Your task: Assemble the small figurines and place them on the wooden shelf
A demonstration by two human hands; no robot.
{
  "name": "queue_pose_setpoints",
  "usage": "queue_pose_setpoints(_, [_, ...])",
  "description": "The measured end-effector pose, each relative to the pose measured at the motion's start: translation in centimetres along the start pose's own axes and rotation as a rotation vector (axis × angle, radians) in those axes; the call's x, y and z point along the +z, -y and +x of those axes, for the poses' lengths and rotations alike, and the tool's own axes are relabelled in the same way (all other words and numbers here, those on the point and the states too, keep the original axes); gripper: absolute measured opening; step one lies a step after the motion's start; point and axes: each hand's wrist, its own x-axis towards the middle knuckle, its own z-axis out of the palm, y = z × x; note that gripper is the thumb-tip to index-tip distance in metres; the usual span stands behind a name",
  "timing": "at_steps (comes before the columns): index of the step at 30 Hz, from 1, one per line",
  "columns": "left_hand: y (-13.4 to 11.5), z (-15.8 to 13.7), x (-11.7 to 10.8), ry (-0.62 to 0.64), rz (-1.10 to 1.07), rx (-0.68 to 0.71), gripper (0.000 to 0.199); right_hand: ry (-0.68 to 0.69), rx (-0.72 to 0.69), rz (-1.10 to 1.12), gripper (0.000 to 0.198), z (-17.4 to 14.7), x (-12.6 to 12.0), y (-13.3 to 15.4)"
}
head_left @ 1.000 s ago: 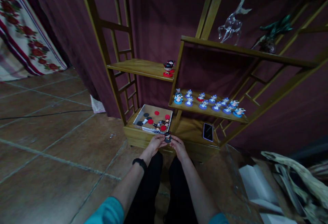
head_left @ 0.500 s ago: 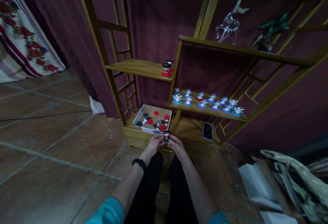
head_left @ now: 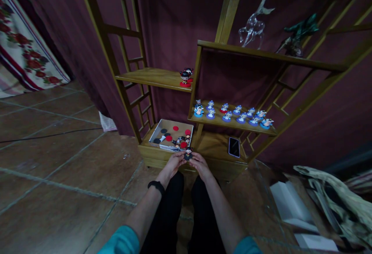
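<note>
Between both hands is a small black-haired figurine (head_left: 188, 153) on a dark round base, upright and facing me. My left hand (head_left: 175, 162) pinches it from the left side, and my right hand (head_left: 200, 162) grips it from the right. Just beyond them, on the cabinet's low ledge, a shallow cardboard box (head_left: 157, 127) contains red and dark discs and several figurines lying down. Two similar black-haired figurines (head_left: 185, 77) with red bases stand on the upper left shelf (head_left: 151, 76).
On the middle shelf (head_left: 210, 120) stand several small blue and purple figurines (head_left: 227, 116). A phone (head_left: 234, 147) lies on the low ledge at right. Higher up are a clear glass deer (head_left: 253, 25) and a dark green ornament (head_left: 299, 35). White boxes (head_left: 292, 203) lie on the floor at right.
The view has shifted slightly, so the shelves sit a little further left in the picture. Both hands keep hold of the figurine in nearly the same place.
</note>
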Motion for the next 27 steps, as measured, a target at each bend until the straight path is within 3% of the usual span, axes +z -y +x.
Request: queue_pose_setpoints(27, [-0.11, -0.08, 0.4, 0.011, -0.003, -0.045, 0.019, -0.026, -0.029, -0.007, 0.037, 0.3, -0.2, -0.33])
